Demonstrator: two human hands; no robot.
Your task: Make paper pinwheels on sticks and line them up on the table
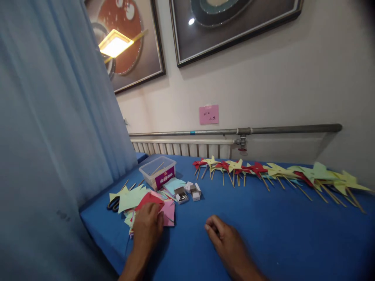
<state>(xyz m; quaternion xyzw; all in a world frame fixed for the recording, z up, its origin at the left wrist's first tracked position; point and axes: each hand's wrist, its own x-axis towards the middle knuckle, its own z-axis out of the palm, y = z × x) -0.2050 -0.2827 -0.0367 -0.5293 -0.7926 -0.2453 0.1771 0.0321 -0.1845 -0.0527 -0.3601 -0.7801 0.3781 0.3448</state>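
My left hand (148, 222) is over a pile of coloured paper at the left of the table, its bent fingers closed on a red paper sheet (150, 199). The fingertips are partly hidden. Under and beside it lie pink paper (168, 212) with cut corners and pale green paper (133, 198). My right hand (227, 242) is above the blue cloth, fingers curled in and thumb against them, with nothing visible in it. Two small open boxes stand beyond the paper; one box (181, 196) holds small shiny metal pieces, the other box (195, 192) is white.
A clear plastic tub (158, 171) with thin sticks stands behind the paper. Black-handled scissors (113, 203) lie at the left edge. Finished paper pinwheels (278, 170) on sticks line the back right. A blue curtain (52, 117) hangs at left; a pipe (281, 129) runs along the wall.
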